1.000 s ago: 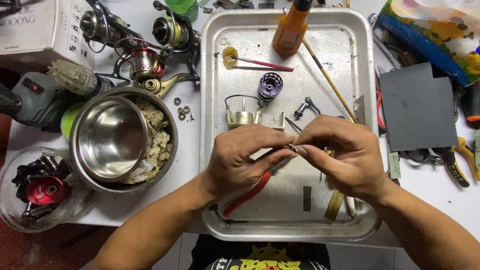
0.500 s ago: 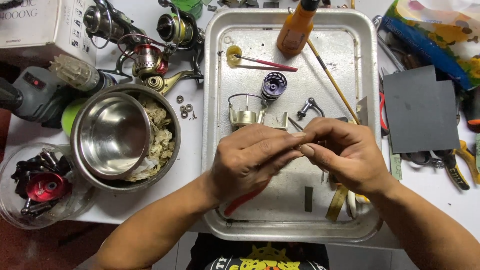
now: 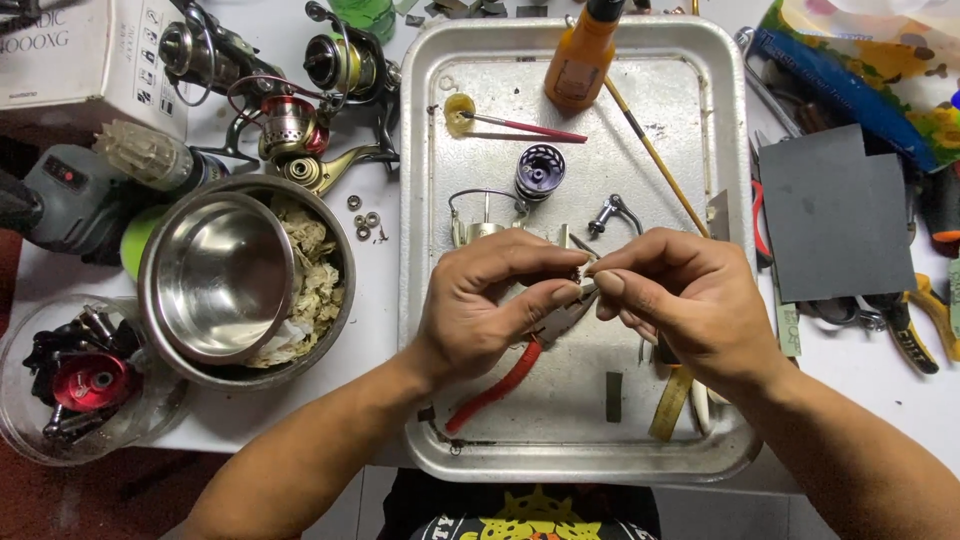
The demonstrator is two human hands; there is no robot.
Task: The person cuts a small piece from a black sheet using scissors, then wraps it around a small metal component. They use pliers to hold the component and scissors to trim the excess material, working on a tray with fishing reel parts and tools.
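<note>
A metal tray [image 3: 720,120] is set at the centre of a white table [image 3: 380,330]. Held in it are an orange bottle [image 3: 580,60], a purple spool [image 3: 540,170], a red-handled brush [image 3: 520,127], a thin wooden stick [image 3: 655,155], a small crank part [image 3: 612,213] and red-handled pliers [image 3: 495,385]. Above the tray, a small metal part [image 3: 583,285], largely hidden, is pinched between the fingertips of the left hand [image 3: 490,300] and the right hand [image 3: 690,295], both closed narrowly on it. To the left, a steel bowl [image 3: 215,275] is nested inside a larger bowl [image 3: 335,300] alongside crumpled tissue [image 3: 310,270]. A clear plastic tub [image 3: 20,400] contains red and black reel parts [image 3: 85,375]. Fishing reels [image 3: 290,110] and a white box [image 3: 80,50] are placed at the upper left. A dark grey sheet [image 3: 830,215] and yellow-handled pliers [image 3: 925,320] are laid at the right.
</note>
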